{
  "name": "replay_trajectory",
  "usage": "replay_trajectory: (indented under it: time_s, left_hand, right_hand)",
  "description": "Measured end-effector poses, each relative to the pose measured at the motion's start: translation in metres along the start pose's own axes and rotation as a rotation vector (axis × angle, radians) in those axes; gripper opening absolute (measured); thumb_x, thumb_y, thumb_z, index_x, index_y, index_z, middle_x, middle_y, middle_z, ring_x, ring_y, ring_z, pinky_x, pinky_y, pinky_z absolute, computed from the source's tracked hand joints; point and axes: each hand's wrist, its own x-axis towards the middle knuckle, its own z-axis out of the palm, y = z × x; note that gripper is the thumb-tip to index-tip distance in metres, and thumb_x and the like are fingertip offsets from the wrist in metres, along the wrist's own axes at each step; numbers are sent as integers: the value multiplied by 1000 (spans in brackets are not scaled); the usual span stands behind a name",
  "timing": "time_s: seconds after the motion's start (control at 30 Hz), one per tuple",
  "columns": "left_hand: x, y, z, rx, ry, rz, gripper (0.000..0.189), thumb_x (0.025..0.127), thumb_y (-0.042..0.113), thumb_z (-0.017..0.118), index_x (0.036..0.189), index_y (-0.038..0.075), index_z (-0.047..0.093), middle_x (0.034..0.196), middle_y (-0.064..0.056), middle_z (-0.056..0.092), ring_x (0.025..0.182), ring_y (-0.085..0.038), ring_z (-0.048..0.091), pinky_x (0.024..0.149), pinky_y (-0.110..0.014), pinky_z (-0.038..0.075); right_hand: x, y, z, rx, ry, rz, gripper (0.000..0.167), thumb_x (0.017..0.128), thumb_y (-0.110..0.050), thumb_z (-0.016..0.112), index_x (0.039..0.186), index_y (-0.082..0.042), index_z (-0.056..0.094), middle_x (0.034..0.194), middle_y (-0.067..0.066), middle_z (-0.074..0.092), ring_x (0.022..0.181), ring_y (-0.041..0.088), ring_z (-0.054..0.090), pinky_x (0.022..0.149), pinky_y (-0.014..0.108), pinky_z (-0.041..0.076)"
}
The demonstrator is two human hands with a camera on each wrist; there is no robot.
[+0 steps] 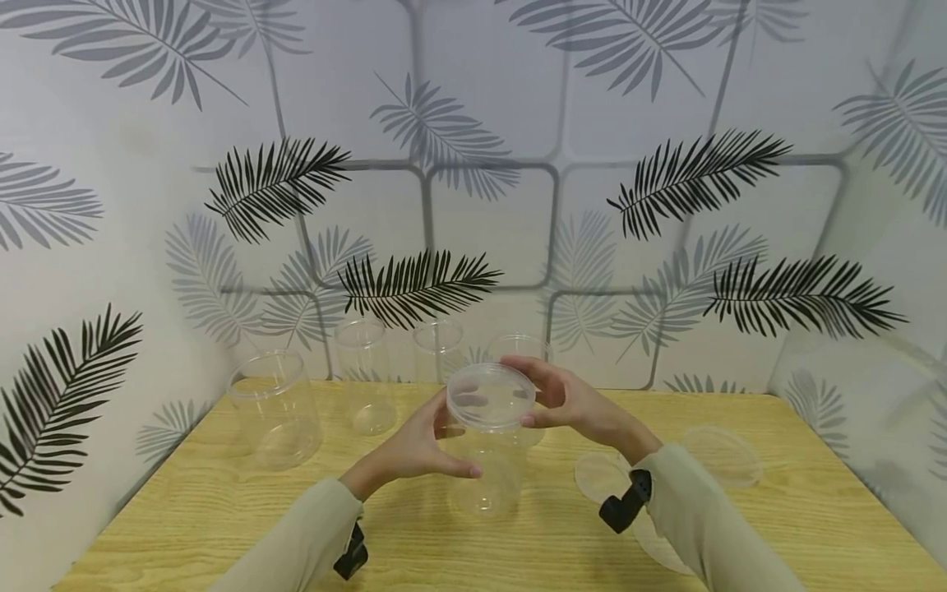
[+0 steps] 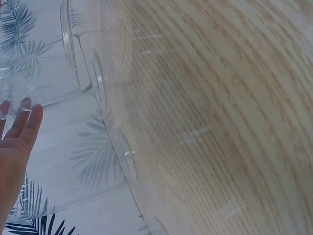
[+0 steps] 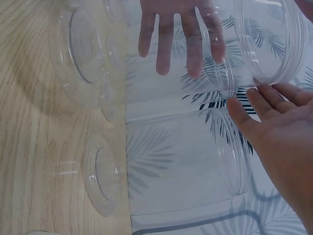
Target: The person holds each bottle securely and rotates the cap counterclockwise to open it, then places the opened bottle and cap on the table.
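Observation:
A clear plastic jar [image 1: 485, 485] stands upright on the table in the middle of the head view. Over its mouth sits a round clear lid [image 1: 491, 396]. My left hand [image 1: 410, 448] holds the jar from the left, thumb at the front and fingers around the back. Seen through the clear wall in the right wrist view, those fingers are spread. At the lid's right edge, my right hand [image 1: 573, 404] grips the rim between thumb and fingers. The right wrist view shows this right hand [image 3: 283, 122] beside the jar's top end.
A wide clear jar [image 1: 275, 411] stands at the left. Behind are a narrower jar [image 1: 366, 374], another jar [image 1: 436, 362] and one [image 1: 520, 344] partly hidden by my right hand. Loose clear lids [image 1: 721, 455] lie to the right on the wooden table [image 1: 806, 526]. A patterned wall [image 1: 488, 222] rises behind.

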Motion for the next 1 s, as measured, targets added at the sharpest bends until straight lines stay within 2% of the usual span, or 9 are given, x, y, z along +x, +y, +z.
replay_trajectory:
  time_s: [0.1,0.27,0.33,0.47,0.57,0.7,0.8,0.9,1.0]
  left_hand:
    - [0,-1,0,2,14,4,99,65,8,82,142,25,22,140,-7,40,127,-26,43,101,-49,39]
    - [0,-3,-1,8,50,11,98,65,9,82,141,27,23,139,-8,41,127,-26,43,101,-53,37]
    - [-1,-2,-1,5,61,6,98,65,11,83,141,30,23,138,-6,42,126,-25,43,101,-54,36]
    - [-1,-1,-1,3,75,2,97,65,15,83,140,32,24,138,-5,42,125,-23,45,101,-55,36]
    - [-2,-2,0,2,80,0,97,65,16,83,140,33,24,138,-5,41,125,-22,45,101,-55,36]
    - [-2,0,1,-1,83,-8,98,65,15,83,140,35,23,139,-3,41,125,-21,45,101,-54,36]
    - [-2,0,1,2,81,-6,97,66,15,83,140,35,23,139,-3,41,126,-20,45,102,-52,37]
    - [-2,-1,0,2,68,3,97,66,15,82,141,34,23,139,-4,40,126,-21,44,102,-52,37]
    - [-3,-1,-1,-1,53,11,98,66,14,82,141,33,22,139,-5,40,126,-23,44,102,-53,36]
  right_hand:
    - [-3,-2,4,-55,80,-7,74,83,-12,66,143,-5,24,147,15,26,129,28,36,97,32,43]
    - [-6,-5,17,-188,255,-4,76,79,-16,71,141,-7,28,146,14,29,131,30,33,106,47,32]
    - [-6,-6,24,-225,307,13,77,78,-19,73,141,-9,29,145,14,30,131,34,33,104,51,34]
    - [-6,-6,35,-258,376,73,80,77,-24,74,141,-13,27,146,13,28,129,41,33,93,45,46]
    - [-4,-5,40,-293,411,100,83,76,-25,75,142,-13,27,144,11,31,129,38,34,96,46,44]
    - [-2,-2,42,-325,435,92,82,75,-23,75,141,-11,28,142,11,36,128,35,37,101,52,37]
    - [-1,-2,40,-332,430,85,80,75,-24,75,140,-12,30,141,11,38,127,34,38,101,51,38]
    - [-1,-2,36,-309,384,77,78,76,-24,75,140,-14,31,141,9,37,129,33,37,101,50,38]
    - [-1,-3,27,-223,283,56,77,78,-22,73,141,-15,30,142,9,36,129,35,36,98,45,42]
